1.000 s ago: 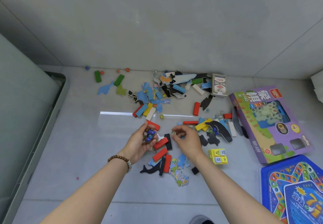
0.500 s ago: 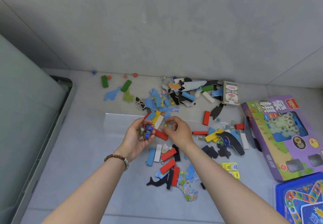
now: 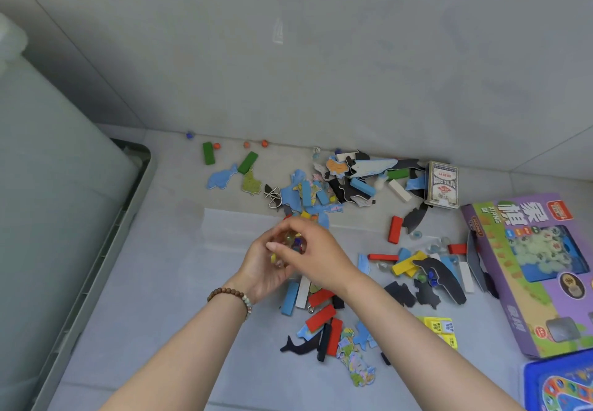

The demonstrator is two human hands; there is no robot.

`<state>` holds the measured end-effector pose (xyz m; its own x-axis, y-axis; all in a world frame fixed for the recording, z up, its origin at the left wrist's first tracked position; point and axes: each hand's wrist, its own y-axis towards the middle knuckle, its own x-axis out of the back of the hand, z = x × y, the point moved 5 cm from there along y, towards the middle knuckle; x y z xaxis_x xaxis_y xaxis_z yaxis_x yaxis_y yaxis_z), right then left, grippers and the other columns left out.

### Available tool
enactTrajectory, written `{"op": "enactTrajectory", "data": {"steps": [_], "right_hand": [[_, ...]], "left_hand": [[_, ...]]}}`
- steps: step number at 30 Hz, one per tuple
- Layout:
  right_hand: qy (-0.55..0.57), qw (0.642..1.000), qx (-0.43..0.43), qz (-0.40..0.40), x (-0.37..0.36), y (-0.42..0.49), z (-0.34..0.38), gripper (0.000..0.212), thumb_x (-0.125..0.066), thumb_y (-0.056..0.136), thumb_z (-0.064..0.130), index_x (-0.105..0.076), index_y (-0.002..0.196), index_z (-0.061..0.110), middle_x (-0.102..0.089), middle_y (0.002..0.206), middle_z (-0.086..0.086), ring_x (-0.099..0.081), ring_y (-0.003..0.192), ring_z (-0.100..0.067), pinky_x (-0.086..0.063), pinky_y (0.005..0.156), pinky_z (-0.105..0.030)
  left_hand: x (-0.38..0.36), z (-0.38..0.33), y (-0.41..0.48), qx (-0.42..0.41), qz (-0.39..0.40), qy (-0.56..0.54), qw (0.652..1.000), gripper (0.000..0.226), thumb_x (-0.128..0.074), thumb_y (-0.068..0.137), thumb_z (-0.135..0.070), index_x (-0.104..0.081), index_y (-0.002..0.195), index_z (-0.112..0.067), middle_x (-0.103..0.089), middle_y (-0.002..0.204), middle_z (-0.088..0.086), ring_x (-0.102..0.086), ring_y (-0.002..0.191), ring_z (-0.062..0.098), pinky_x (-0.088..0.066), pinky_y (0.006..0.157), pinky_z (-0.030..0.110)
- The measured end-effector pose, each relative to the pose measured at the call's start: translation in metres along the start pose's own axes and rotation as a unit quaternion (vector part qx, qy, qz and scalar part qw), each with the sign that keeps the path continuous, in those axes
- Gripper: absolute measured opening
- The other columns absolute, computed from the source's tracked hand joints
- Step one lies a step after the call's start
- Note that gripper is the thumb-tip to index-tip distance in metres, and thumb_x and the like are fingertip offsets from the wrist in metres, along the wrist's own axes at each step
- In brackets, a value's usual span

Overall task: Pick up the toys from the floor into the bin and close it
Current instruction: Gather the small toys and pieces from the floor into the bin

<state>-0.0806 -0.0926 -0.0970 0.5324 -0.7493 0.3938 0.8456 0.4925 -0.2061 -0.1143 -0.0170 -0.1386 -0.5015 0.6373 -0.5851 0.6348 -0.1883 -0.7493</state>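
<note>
My left hand (image 3: 264, 266) is cupped palm-up around several glass marbles (image 3: 290, 242). My right hand (image 3: 316, 258) arches over that palm with its fingertips touching the marbles. Both hands hover above the floor, over a scatter of coloured wooden blocks (image 3: 319, 314) and puzzle pieces (image 3: 356, 362). More marbles (image 3: 426, 277) lie on the floor to the right. The grey bin (image 3: 96, 250) stands along the left edge; its inside is not visible.
A card deck box (image 3: 442, 186) lies near the wall. At the right edge are a purple game box (image 3: 529, 269) and a blue game board (image 3: 564, 385). Green blocks (image 3: 208, 153) and small orange balls (image 3: 264, 143) sit against the wall. Yellow tiles (image 3: 441, 327) lie beside my right forearm.
My right hand has moved left and closed over the left palm holding the marbles. The view has tilted up, so the toys sit lower in the frame.
</note>
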Motion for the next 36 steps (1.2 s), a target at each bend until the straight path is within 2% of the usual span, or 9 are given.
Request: {"op": "enactTrajectory", "data": {"steps": [4,6,9,12,21,25,30,34,36], "right_hand": [[0.072,0.985,-0.043,-0.153,0.03,0.007,-0.024,0.007,-0.065,0.086,0.019,-0.066,0.092,0.022,-0.065,0.094,0.008,-0.058,0.087,-0.003,-0.043,0.073,-0.012],[0.045,0.978,-0.084,-0.188,0.04,0.016,-0.046,0.012,-0.065,0.086,0.017,-0.068,0.098,0.017,-0.065,0.101,0.002,-0.055,0.083,-0.004,-0.04,0.069,-0.011],[-0.008,0.976,-0.132,-0.175,0.036,0.031,-0.069,0.022,-0.067,0.085,0.016,-0.067,0.106,0.011,-0.062,0.109,-0.006,-0.054,0.084,-0.009,-0.041,0.071,-0.009],[-0.056,0.97,-0.147,-0.183,0.029,0.039,-0.075,0.021,-0.067,0.085,0.019,-0.068,0.105,0.012,-0.06,0.108,-0.007,-0.053,0.084,-0.009,-0.045,0.08,-0.022],[-0.127,0.974,-0.103,-0.157,0.035,0.024,-0.075,0.019,-0.064,0.086,0.015,-0.067,0.104,0.013,-0.067,0.1,0.0,-0.052,0.081,-0.008,-0.046,0.076,-0.023],[0.028,0.974,-0.101,-0.2,0.043,0.01,-0.053,0.017,-0.069,0.083,0.015,-0.064,0.099,0.017,-0.064,0.088,0.009,-0.052,0.073,-0.004,-0.042,0.069,-0.012],[0.116,0.987,-0.06,-0.094,0.037,-0.019,-0.012,0.02,-0.074,0.078,0.014,-0.065,0.094,0.022,-0.067,0.083,0.009,-0.054,0.076,0.001,-0.039,0.061,-0.007],[0.082,0.973,-0.081,-0.2,0.095,-0.058,-0.026,0.014,-0.072,0.081,0.021,-0.064,0.092,0.026,-0.067,0.091,0.011,-0.058,0.082,-0.005,-0.045,0.068,-0.016],[0.022,0.955,-0.113,-0.272,0.126,-0.093,-0.047,0.014,-0.072,0.08,0.025,-0.062,0.089,0.029,-0.062,0.093,0.014,-0.058,0.084,-0.01,-0.048,0.071,-0.024]], "left_hand": [[0.008,-0.002,0.005,0.036,-0.035,-0.04,0.998,0.032,-0.042,0.097,-0.031,-0.061,0.092,-0.005,-0.063,0.075,0.011,-0.066,0.058,0.019,-0.056,0.046,0.025],[0.015,-0.004,0.008,0.037,-0.053,-0.053,0.996,0.033,-0.042,0.097,-0.031,-0.06,0.084,-0.007,-0.059,0.067,0.009,-0.063,0.052,0.017,-0.055,0.044,0.025],[0.016,-0.007,0.008,0.035,-0.059,-0.073,0.995,0.034,-0.042,0.097,-0.031,-0.058,0.079,-0.006,-0.058,0.062,0.008,-0.061,0.05,0.016,-0.055,0.044,0.025],[0.015,-0.008,0.007,0.034,-0.06,-0.078,0.995,0.033,-0.045,0.096,-0.029,-0.057,0.075,-0.006,-0.059,0.062,0.008,-0.063,0.053,0.017,-0.057,0.046,0.028],[0.014,-0.008,0.007,-0.027,-0.102,0.1,0.989,0.034,-0.045,0.096,-0.038,-0.058,0.083,-0.009,-0.059,0.073,0.006,-0.059,0.069,0.014,-0.056,0.051,0.02],[0.01,-0.001,0.006,-0.02,-0.102,0.108,0.989,0.036,-0.044,0.095,-0.041,-0.059,0.086,-0.009,-0.059,0.08,0.008,-0.06,0.073,0.014,-0.056,0.052,0.021],[-0.014,0.015,0.002,-0.008,-0.043,0.089,0.995,0.036,-0.038,0.098,-0.041,-0.063,0.102,-0.016,-0.073,0.092,0.001,-0.066,0.087,0.01,-0.056,0.066,0.022],[-0.035,0.029,-0.004,0.003,-0.045,0.123,0.991,0.033,-0.047,0.094,-0.041,-0.058,0.081,-0.013,-0.062,0.066,0.0,-0.058,0.068,0.013,-0.054,0.048,0.018],[-0.045,0.036,-0.007,0.013,-0.043,0.111,0.993,0.033,-0.051,0.092,-0.041,-0.058,0.077,-0.012,-0.059,0.066,0.001,-0.056,0.066,0.014,-0.052,0.045,0.019]]}}
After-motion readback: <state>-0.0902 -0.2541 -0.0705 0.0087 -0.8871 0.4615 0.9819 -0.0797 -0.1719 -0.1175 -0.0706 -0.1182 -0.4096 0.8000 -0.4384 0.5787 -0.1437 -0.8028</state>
